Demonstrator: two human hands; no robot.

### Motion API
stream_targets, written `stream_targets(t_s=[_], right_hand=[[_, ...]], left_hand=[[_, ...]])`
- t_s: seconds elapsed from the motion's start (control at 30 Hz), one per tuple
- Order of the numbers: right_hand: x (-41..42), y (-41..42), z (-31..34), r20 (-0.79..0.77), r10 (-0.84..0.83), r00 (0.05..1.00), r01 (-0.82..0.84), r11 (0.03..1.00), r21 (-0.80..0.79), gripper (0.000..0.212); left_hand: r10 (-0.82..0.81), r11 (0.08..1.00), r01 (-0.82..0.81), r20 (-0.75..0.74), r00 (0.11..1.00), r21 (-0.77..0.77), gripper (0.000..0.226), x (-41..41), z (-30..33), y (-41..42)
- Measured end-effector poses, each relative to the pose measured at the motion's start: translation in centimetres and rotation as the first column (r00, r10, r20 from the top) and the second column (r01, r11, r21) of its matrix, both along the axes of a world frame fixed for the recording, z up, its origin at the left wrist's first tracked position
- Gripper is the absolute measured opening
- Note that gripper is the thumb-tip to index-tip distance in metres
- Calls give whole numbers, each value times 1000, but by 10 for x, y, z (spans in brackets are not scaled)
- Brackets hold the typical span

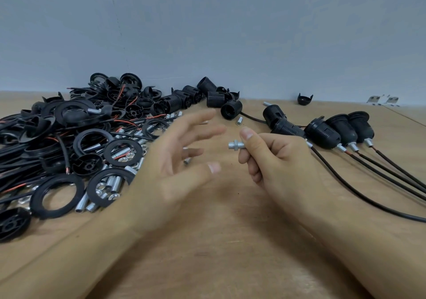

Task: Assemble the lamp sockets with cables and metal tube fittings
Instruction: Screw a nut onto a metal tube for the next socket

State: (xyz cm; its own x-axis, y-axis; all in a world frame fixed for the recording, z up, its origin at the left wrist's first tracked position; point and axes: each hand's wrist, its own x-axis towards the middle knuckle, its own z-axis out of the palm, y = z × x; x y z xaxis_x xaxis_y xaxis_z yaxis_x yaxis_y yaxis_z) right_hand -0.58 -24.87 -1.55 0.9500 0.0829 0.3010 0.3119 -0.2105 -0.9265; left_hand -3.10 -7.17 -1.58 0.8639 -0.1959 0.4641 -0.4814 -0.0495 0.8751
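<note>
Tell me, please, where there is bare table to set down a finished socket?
Free: the bare wood of the table between the forearms, and the far strip behind the row of finished sockets. Crowded: the left parts pile, and the cables at right.

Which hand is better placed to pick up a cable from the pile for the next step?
The left hand, I think. It is open and empty, right beside the pile of cables and rings. The right hand is shut on a threaded metal tube with a nut, and it is farther from the pile.

The wooden table [221, 241] bears heaped parts [76, 142] (left); cabled sockets [341, 132] lie right.
</note>
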Motion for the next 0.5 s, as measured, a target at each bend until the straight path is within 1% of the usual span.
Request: stream_targets(t_s=[0.07,0.17,0.23,0.37,0.43,0.5], right_hand=[[0,0,0,13,-4,1000,4,1000,-15,48],[1,0,-1,6,-10,1000,10,1000,-16,49],[1,0,-1,3,-7,1000,8,1000,-27,49],[2,2,-3,0,0,1000,0,1000,-24,49],[4,1,-5,-13,-9,1000,8,1000,-27,49],[5,-1,-6,-47,-11,999,10,1000,-29,47]], left_hand=[[-12,999,11,29,999,52,61,-2,0,-3],[46,999,-45,49,998,-29,53,0,2,2],[74,997,-74,35,997,-18,50,1,2,4],[121,968,-126,37,992,217,43,0,-7,-4],[166,908,-177,62,984,379,35,1,-13,-4],[190,837,-240,150,970,492,25,1,-16,-1]])
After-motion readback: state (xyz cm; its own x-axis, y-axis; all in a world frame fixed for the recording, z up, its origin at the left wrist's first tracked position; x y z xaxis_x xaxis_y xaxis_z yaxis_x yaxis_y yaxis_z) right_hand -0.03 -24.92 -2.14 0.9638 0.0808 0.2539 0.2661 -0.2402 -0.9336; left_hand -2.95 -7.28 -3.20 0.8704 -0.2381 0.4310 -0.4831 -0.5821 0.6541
